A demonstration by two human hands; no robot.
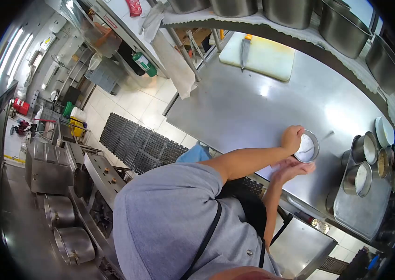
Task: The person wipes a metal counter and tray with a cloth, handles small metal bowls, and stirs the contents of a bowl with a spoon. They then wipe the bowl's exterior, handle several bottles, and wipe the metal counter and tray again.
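A round metal container (317, 148) with white contents is between my two hands over the steel table (253, 107). My left hand (292, 138) is closed at the container's upper left rim, fingers curled; I cannot tell what it grips. A thin grey streak crosses the white surface inside. Against the lower side of the container, my right hand (294, 169) has its fingers wrapped round the wall.
A white cutting board (272, 58) with a knife (245, 53) lies at the table's far end. On the right, a metal tray (363, 212) bears several metal containers. Steel pans (288, 11) line the shelf above. Black floor mats (137, 142) lie left.
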